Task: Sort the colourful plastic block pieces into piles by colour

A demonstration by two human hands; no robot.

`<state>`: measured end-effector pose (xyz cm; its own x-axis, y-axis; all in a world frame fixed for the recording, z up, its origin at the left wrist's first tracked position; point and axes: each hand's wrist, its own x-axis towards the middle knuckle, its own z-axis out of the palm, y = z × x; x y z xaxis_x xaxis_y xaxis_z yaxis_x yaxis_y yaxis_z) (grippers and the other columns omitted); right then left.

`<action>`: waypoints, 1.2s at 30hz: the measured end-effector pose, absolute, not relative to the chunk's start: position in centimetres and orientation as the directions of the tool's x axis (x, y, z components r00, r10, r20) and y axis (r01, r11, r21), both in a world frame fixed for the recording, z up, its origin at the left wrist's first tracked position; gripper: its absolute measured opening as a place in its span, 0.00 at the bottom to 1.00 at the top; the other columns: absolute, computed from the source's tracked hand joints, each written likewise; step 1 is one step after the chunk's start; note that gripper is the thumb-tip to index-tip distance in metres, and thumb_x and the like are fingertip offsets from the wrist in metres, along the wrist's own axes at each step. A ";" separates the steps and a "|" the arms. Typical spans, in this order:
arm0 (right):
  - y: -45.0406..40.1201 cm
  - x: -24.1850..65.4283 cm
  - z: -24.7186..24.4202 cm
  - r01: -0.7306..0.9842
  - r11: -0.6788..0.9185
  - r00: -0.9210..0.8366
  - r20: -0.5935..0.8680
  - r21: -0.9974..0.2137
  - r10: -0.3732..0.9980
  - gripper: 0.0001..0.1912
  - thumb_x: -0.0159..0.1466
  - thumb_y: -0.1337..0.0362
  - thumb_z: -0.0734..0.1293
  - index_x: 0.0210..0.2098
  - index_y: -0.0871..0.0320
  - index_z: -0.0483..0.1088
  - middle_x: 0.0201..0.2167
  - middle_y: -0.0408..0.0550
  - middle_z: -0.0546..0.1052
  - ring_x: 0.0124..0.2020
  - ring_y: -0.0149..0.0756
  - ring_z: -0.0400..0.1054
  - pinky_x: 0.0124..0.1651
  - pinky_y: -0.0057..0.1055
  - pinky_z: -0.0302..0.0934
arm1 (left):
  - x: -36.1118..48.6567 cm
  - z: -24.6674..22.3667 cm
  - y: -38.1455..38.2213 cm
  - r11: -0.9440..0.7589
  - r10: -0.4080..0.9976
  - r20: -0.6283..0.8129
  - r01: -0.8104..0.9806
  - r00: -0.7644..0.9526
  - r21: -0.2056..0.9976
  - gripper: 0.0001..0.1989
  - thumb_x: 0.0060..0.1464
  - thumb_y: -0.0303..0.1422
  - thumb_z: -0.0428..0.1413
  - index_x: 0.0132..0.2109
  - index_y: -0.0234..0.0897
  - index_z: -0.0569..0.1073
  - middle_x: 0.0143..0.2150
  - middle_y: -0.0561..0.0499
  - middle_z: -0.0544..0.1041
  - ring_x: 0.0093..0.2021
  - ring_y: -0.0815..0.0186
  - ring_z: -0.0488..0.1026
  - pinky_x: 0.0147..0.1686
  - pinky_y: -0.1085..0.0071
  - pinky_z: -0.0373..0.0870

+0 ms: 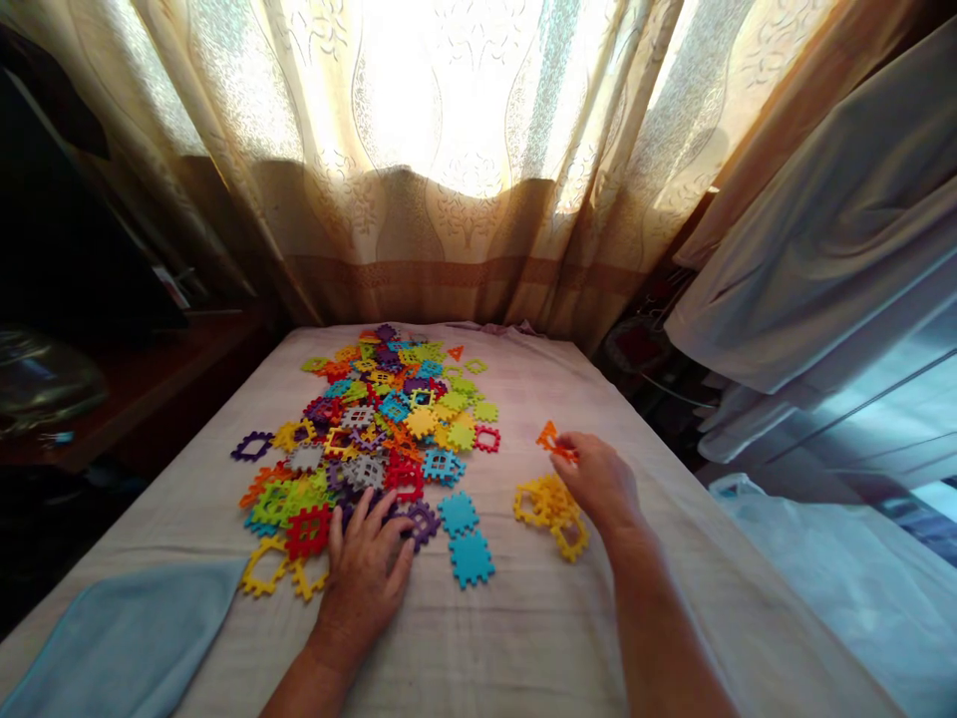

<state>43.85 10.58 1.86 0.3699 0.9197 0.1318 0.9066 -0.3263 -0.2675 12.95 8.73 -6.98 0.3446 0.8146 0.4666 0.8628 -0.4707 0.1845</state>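
Colourful interlocking plastic tiles lie heaped on a cloth-covered table. My left hand rests with spread fingers at the near edge of this heap, its fingertips over a purple tile. A red window tile is just left of it. To the right, my right hand is closed on an orange triangular tile, whose tip shows beyond the fingers. Just below it sits a small pile of yellow frame tiles. Two solid blue tiles lie flat between my hands.
A light blue cloth covers the near left corner of the table. Curtains hang behind the far edge. At the right are hanging fabric and a pale plastic bag. A dark wooden surface stands left.
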 end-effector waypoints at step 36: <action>19.1 27.5 0.6 0.981 0.180 -0.181 0.006 -0.074 0.984 0.15 0.64 0.58 0.63 0.42 0.58 0.77 0.42 0.56 0.78 0.46 0.44 0.71 0.44 0.34 0.63 | 13.0 -6.8 8.8 -0.381 0.820 0.516 0.909 0.248 0.169 0.15 0.59 0.31 0.50 0.52 0.44 0.74 0.62 0.46 0.68 0.65 0.52 0.58 0.65 0.41 0.43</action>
